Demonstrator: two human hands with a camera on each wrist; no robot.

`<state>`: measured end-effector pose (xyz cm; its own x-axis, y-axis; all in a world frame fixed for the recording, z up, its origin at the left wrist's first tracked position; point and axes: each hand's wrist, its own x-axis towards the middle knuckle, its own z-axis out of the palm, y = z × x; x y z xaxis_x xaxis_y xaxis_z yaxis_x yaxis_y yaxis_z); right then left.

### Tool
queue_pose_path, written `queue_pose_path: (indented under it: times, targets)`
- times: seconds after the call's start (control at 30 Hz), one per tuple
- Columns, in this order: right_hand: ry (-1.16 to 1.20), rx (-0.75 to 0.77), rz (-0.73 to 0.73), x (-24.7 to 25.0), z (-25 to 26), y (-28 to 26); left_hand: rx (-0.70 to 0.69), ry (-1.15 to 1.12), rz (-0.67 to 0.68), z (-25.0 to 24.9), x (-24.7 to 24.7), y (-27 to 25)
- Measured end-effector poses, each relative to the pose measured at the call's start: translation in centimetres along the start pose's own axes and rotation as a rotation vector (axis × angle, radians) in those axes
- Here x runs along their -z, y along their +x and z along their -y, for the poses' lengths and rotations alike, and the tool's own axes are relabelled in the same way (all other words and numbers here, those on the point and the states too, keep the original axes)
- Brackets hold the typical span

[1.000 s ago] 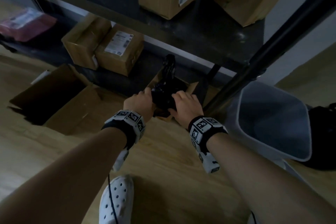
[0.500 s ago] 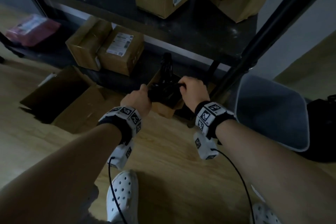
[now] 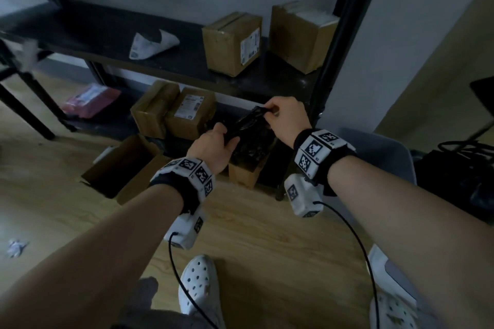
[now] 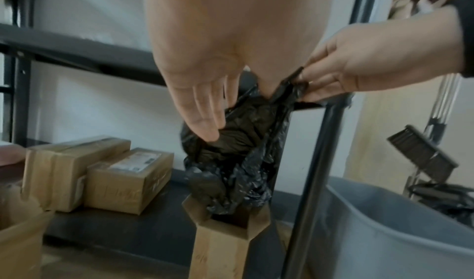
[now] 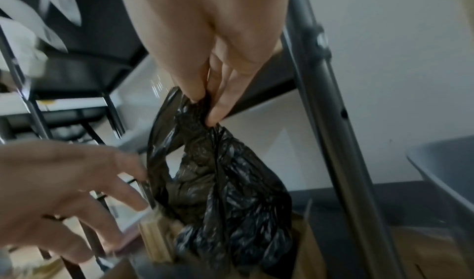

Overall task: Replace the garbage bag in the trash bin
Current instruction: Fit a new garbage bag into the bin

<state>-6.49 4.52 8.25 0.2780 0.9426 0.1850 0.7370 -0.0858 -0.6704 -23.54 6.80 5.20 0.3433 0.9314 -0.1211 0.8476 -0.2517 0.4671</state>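
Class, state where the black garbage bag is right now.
Head view, centre: black garbage bag pinched by the right hand, touching the left hand, above the narrow cardboard box.

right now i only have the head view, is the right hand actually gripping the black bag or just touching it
Observer: The right wrist view shows the right hand pinching the bunched top of the black bag between thumb and fingers.
Operator: and the left hand
Observer: The left wrist view shows the left hand with straight fingers resting against the bag's side.
Operator: is the bag out of the box
Observer: No, its lower end is still inside the narrow cardboard box.
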Motion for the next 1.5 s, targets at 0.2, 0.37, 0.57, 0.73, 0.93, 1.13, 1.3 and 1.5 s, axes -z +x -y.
queue_pose_path:
  times: [0.2, 0.37, 0.57, 0.73, 0.93, 1.13, 1.3, 1.5]
  targets:
    - [0.170, -0.051, -0.007, 4.2, 2.4, -2.4, -0.027, -0.045, -0.052, -1.1, 1.8, -2.9]
    - [0.267, -0.134, -0.008, 10.0, 3.2, -5.0, -0.197, -0.043, -0.091, -3.2, 2.9, -5.1]
    - [0.301, -0.225, -0.117, 15.8, 2.3, -8.8, -0.333, -0.026, -0.072, -7.4, 2.7, -6.5]
    - [0.406, -0.257, -0.216, 19.5, 0.7, -11.2, -0.461, -0.130, -0.092, -11.7, 1.5, -6.8]
    - [0.424, -0.298, -0.261, 21.5, -3.3, -12.1, -0.472, -0.383, 0.102, -16.0, -1.5, -5.9]
    - [0.454, -0.441, -0.228, 20.7, -8.5, -12.6, -0.438, -0.586, 0.218, -20.4, -3.0, -5.2]
    - [0.491, -0.570, -0.068, 19.5, -12.3, -12.8, -0.350, -0.735, 0.256, -22.7, -4.1, -3.6]
    - [0.351, -0.536, 0.301, 18.3, -13.3, -12.7, -0.236, -0.922, 0.270, -25.0, -6.0, -2.0]
